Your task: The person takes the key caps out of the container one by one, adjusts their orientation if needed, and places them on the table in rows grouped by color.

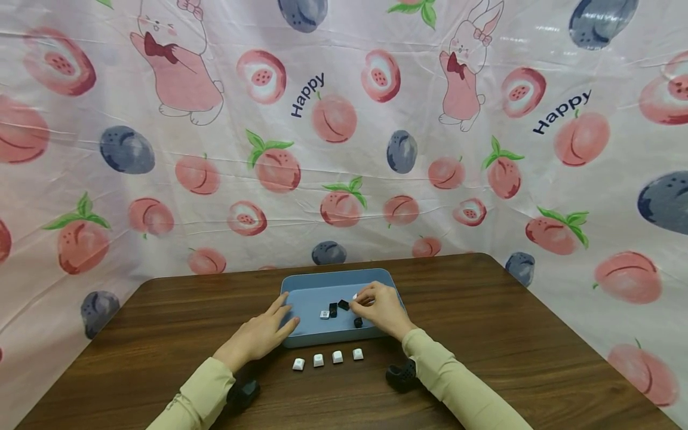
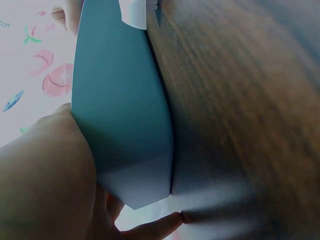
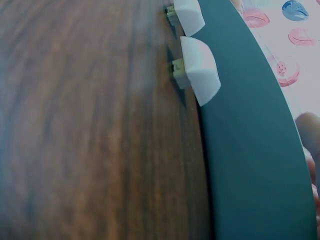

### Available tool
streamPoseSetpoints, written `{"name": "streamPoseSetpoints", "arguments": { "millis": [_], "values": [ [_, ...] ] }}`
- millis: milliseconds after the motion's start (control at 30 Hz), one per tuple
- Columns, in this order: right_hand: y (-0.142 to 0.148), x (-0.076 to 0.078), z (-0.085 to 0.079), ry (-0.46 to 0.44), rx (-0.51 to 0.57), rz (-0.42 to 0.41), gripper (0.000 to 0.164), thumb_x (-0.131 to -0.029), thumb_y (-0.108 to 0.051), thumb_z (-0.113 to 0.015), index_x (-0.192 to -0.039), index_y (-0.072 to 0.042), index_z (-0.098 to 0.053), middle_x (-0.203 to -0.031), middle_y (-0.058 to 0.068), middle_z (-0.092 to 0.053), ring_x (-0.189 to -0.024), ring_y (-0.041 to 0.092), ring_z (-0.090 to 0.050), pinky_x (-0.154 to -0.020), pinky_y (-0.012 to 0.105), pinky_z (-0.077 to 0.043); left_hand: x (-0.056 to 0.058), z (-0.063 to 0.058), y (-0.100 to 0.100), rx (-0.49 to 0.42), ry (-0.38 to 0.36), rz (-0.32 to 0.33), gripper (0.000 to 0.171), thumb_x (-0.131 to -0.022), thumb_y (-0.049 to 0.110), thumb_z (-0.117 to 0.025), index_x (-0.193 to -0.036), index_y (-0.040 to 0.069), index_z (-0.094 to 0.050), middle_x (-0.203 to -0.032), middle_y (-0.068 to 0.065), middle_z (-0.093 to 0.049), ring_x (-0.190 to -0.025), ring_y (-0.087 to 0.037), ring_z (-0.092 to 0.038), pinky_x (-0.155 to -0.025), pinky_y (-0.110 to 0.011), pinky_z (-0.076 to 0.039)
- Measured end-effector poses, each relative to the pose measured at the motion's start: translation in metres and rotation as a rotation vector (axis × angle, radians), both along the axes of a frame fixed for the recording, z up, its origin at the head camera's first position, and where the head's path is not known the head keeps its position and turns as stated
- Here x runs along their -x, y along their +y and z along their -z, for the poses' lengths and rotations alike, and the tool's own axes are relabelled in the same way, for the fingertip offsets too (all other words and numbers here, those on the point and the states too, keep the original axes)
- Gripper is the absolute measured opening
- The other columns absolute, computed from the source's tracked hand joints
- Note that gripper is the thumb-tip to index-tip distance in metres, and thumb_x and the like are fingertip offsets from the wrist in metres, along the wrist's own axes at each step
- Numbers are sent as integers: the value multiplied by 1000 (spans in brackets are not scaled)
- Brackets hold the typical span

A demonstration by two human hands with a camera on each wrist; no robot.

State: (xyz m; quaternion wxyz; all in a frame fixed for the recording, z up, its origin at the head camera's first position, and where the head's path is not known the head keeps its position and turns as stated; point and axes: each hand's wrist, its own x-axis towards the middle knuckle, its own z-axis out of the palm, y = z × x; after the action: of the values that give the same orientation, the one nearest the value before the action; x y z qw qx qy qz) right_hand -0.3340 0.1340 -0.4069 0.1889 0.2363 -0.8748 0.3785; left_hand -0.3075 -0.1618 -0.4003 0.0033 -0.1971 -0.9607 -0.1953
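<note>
A shallow blue tray (image 1: 335, 337) lies on the table. My left hand (image 1: 260, 334) rests at the tray's left side with its fingers spread; in the left wrist view its fingers (image 2: 155, 227) reach past the tray's corner. Over the right half of the tray, my right hand (image 1: 383, 307) has its thumb and index fingertips close together. A small white piece (image 1: 355, 297) shows right at these fingertips; I cannot tell whether they pinch it. Near them in the tray are black pieces (image 1: 333, 309) and a white one with dark print (image 1: 325, 314).
Several white keycaps (image 1: 337, 357) stand in a row before the tray's front wall; in the right wrist view, one keycap (image 3: 200, 70) has a greenish stem beneath. Black wrist devices (image 1: 403, 376) sit under both forearms. A fruit-printed sheet (image 1: 215, 149) hangs behind the wooden table (image 1: 484, 334).
</note>
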Motion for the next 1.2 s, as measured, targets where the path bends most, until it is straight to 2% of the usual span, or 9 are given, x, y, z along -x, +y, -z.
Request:
{"name": "streamPoseSetpoints", "arguments": {
  "millis": [133, 233, 367, 467, 533, 633, 833, 1033, 1200],
  "values": [
    [-1, 2, 2, 43, 53, 64, 17, -85, -12, -80, -70, -19, -76, -85, -4, -68, -76, 10, -66, -68, 21, -56, 0, 1, -1, -1, 1, 2, 64, -108, 46, -45, -151, -1, -46, -169, -16, -21, -126, -48, -58, -103, -64, -44],
    [-1, 2, 2, 34, 81, 81, 18, -84, -9, -80, -71, -17, -69, -76, -5, -68, -70, 7, -65, -65, 21, -54, 0, 1, -2, -1, 1, -1, 64, -108, 47, -45, -151, 0, -47, -169, -16, -21, -126, -48, -58, -104, -64, -44],
    [-1, 2, 2, 12, 93, 46, 10, -89, -9, -77, -97, -11, -72, -86, 0, -70, -77, 13, -70, -70, 24, -57, 0, 1, -3, 1, 2, -4, 64, -107, 47, -45, -151, 0, -47, -169, -16, -21, -126, -48, -58, -103, -64, -44],
    [-1, 1, 0, 4, 78, 5, 24, -97, -12, -70, -121, -8, -71, -99, 5, -68, -87, 17, -71, -76, 28, -58, 0, 1, -3, -1, 2, -4, 64, -107, 47, -45, -151, 0, -47, -169, -16, -21, -126, -48, -59, -103, -64, -45],
    [-1, 0, -1, -5, 70, -8, 27, -101, -15, -65, -127, -8, -71, -101, 5, -66, -88, 18, -71, -76, 27, -57, -1, 1, -3, -3, 1, -4, 64, -108, 47, -45, -151, 0, -46, -169, -16, -21, -125, -48, -59, -103, -64, -44],
    [-1, 0, 0, -33, 107, -10, 26, -99, -19, -67, -123, -10, -74, -102, 5, -69, -85, 16, -73, -72, 24, -56, -3, 0, -3, -8, -2, -7, 64, -108, 46, -46, -151, -1, -46, -169, -16, -21, -125, -49, -59, -104, -64, -44],
    [0, 3, 0, -83, 129, -12, 22, -88, -22, -82, -107, -12, -80, -94, 1, -78, -84, 13, -72, -71, 21, -57, -3, 0, -2, -7, 9, -6, 63, -108, 46, -45, -150, -1, -47, -169, -16, -22, -124, -49, -59, -103, -64, -45],
    [1, 1, -4, -101, 191, -34, 20, -87, -14, -82, -106, -10, -79, -97, 6, -78, -87, 19, -75, -72, 22, -59, -2, 0, -2, -7, 7, -2, 64, -108, 46, -45, -151, -1, -47, -169, -16, -21, -125, -50, -58, -103, -64, -45],
    [2, 1, -3, -130, 263, -41, 20, -88, -13, -81, -108, -12, -78, -106, 8, -76, -91, 21, -76, -72, 23, -59, -3, -1, -1, -13, 3, 1, 64, -108, 46, -46, -150, -2, -47, -169, -16, -21, -125, -51, -58, -102, -65, -45]
  ]
}}
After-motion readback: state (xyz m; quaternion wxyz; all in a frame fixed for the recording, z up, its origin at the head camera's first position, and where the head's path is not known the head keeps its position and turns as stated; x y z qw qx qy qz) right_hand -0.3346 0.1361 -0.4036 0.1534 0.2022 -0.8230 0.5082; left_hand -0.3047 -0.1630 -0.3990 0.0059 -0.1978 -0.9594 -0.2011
